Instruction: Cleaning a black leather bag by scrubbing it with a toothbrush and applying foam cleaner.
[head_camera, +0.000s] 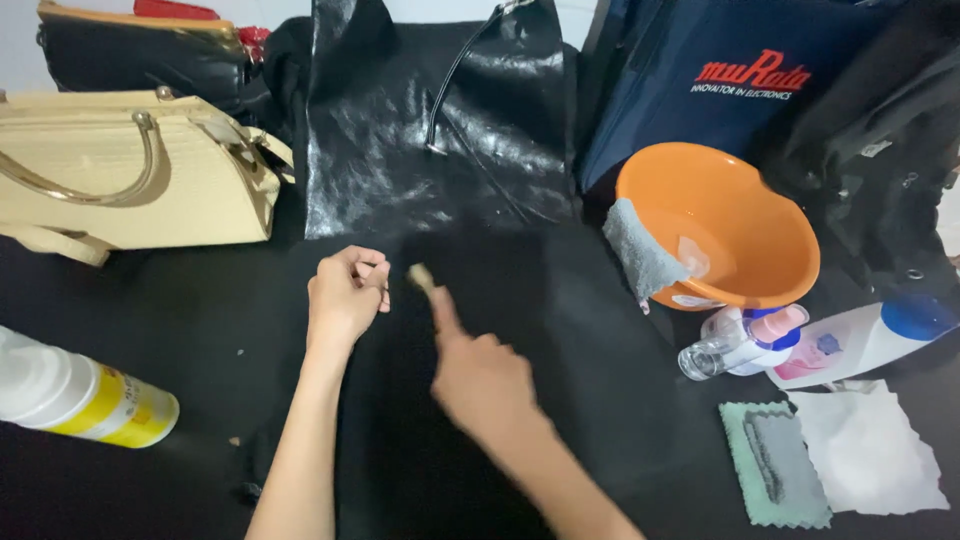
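My left hand (345, 295) rests as a loose fist on the black table (200, 330), fingers curled, with nothing visible in it. My right hand (480, 375) is blurred, its forefinger stretched out toward a small tan object (420, 275) at its tip; whether it grips that object I cannot tell. Both hands lie just in front of a shiny black leather bag (430, 120) that lies flat, its thin strap (455, 75) draped across it.
A cream handbag (120, 175) stands at the left, a dark bag (140, 50) behind it. An orange bowl (740, 215) with a grey cloth (640, 250) over its rim sits right, near bottles (790, 340), small cloths (830, 460) and a navy bag (700, 80). A white-and-yellow bottle (80, 400) lies front left.
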